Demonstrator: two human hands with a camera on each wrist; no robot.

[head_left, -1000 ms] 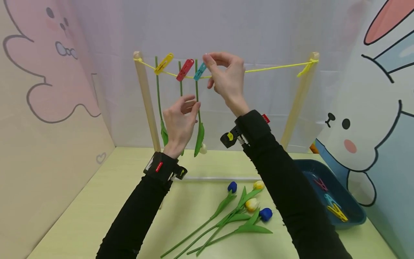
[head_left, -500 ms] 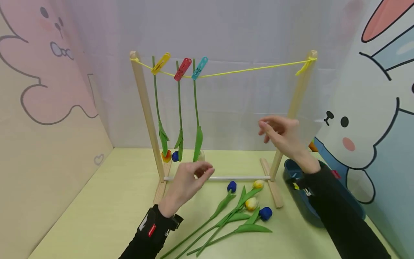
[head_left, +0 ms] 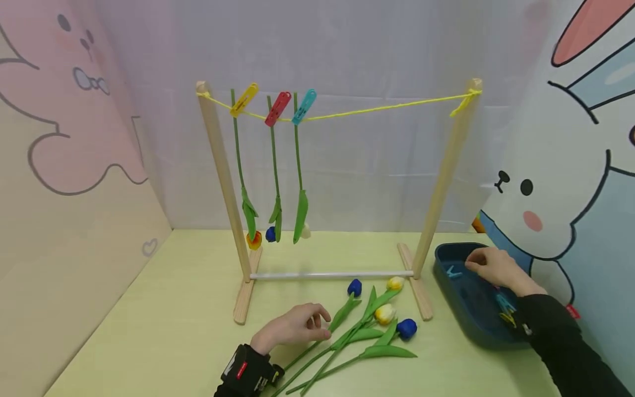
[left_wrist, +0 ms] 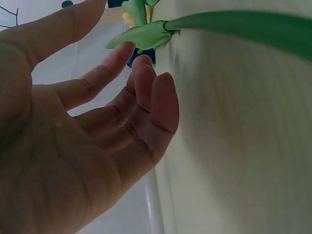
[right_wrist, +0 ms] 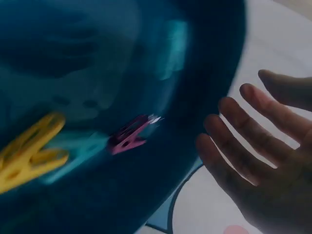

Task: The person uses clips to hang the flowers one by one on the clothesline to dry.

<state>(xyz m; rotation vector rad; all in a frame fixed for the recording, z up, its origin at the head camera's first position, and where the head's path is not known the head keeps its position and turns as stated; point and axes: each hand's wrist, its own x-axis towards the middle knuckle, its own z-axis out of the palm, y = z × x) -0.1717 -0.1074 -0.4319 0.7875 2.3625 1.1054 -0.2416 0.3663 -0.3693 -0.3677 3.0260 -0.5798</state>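
My left hand (head_left: 294, 326) is low over the table, fingers loosely bent with nothing in them, right beside the stem of a blue tulip (head_left: 341, 314). In the left wrist view its palm and parted fingers (left_wrist: 163, 102) show near a green leaf (left_wrist: 141, 36). Over the dark blue basin (head_left: 448, 298) is my right hand (head_left: 498, 269), its fingers spread and holding nothing in the right wrist view. Inside the basin lie a yellow clothespin (right_wrist: 31, 148), a teal clothespin (right_wrist: 80, 151), a pink clothespin (right_wrist: 130, 134) and, farther back, a light blue clothespin (head_left: 452, 272).
A wooden frame (head_left: 446, 176) carries a yellow string (head_left: 377, 108). Three tulips hang upside down from it by yellow (head_left: 245, 100), red (head_left: 278, 108) and blue clothespins (head_left: 304, 107). Several tulips, including a yellow-white one (head_left: 385, 314), lie crossed on the table (head_left: 149, 331).
Both hands have left the blue clothespin and the third hanging tulip. The left came down to the tulips on the table; the right swung right and down over the basin.
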